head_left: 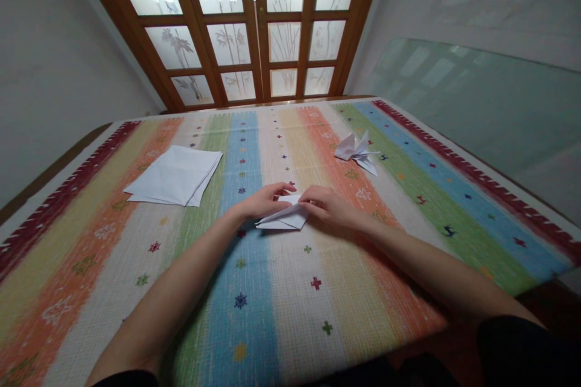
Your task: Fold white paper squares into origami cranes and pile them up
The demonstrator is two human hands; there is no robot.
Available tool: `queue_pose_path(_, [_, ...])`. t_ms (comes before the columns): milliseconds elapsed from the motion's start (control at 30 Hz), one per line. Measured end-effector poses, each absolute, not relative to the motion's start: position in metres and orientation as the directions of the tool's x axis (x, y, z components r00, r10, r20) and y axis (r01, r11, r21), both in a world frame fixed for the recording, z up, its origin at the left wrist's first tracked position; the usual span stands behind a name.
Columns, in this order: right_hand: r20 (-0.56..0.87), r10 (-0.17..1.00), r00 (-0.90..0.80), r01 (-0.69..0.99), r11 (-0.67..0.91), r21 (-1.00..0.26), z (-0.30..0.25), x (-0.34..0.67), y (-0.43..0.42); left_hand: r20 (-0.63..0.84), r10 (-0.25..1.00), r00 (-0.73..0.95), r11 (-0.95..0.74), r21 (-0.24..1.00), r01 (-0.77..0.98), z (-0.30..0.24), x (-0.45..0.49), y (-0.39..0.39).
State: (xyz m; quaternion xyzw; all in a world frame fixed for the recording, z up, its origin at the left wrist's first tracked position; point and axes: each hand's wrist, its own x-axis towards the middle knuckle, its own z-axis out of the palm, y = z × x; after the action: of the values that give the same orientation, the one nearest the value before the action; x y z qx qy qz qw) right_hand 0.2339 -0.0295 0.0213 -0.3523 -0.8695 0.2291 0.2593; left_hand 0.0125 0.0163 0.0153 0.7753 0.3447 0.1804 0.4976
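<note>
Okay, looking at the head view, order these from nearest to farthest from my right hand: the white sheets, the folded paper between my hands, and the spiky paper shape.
1. Folded paper: touching your right hand, on its left.
2. Spiky paper shape: farther up the table, slightly right.
3. White sheets: well over to the left.

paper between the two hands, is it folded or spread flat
Folded. The paper between the left hand and the right hand shows overlapping layers and slanted edges; I cannot tell how many folds.
</note>
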Motion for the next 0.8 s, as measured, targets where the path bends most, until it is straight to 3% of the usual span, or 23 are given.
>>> queue_pose_path(67, [0.268,0.781,-0.565,0.550,0.598,-0.584,0.019,0.232,-0.029,0.003,0.778,0.629,-0.334,0.849,0.409,0.019,0.013,0.014])
queue_pose_path(167, [0.266,0.754,-0.601,0.564,0.635,-0.528,0.011,0.231,-0.031,0.125,0.833,0.539,-0.440,0.740,0.509,0.025,0.006,0.006])
queue_pose_path(367, [0.324,0.626,-0.710,0.541,0.778,-0.319,-0.005,0.231,-0.039,0.207,0.640,0.740,-0.725,0.483,0.492,0.014,-0.013,-0.020])
queue_pose_path(533, [0.327,0.619,-0.714,0.539,0.784,-0.308,-0.004,0.225,-0.043,0.206,0.697,0.687,-0.685,0.473,0.554,0.000,-0.016,-0.031])
queue_pose_path(800, [0.157,0.863,-0.479,0.734,0.492,-0.467,0.008,0.206,-0.043,0.134,0.836,0.532,-0.516,0.522,0.679,0.004,-0.014,-0.035])
